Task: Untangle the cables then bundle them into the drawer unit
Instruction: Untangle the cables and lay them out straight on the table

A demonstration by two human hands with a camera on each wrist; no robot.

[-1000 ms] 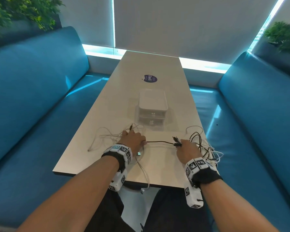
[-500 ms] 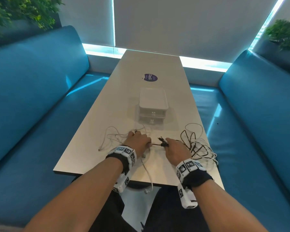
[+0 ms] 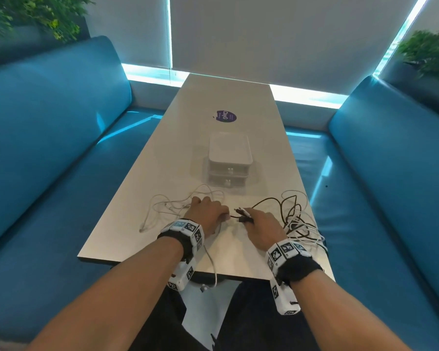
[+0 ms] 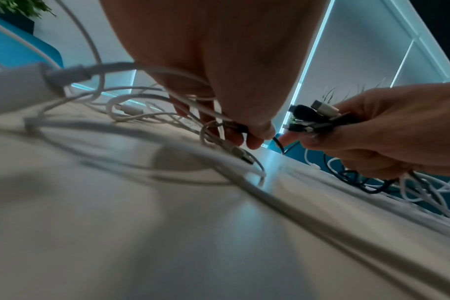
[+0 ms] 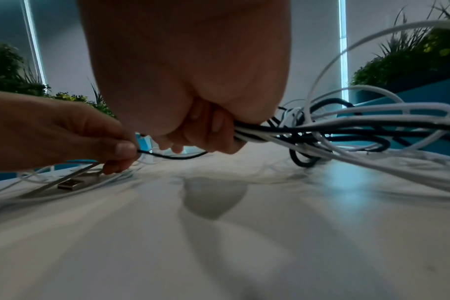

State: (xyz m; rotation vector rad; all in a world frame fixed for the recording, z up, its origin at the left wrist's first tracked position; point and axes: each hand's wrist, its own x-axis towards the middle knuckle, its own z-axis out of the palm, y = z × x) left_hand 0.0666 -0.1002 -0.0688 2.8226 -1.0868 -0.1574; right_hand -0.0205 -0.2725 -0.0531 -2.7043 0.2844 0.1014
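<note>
White cables sprawl on the table under my left hand. A heap of black and white cables lies at the table's right edge beside my right hand. The right hand grips a bundle of cable ends, plugs sticking out toward the left hand. The bundle's cords trail off to the right. My left hand pinches a thin black cable that runs across to the right hand. The white drawer unit stands beyond both hands with its two drawers closed.
One white cable hangs over the table's near edge. A white USB plug lies flat by the left hand. A round purple sticker sits farther up the table. Blue benches run along both sides.
My hands have come together. The right hand moved left with its bundle, and the black cable stretched between the hands has shortened to a small gap.
</note>
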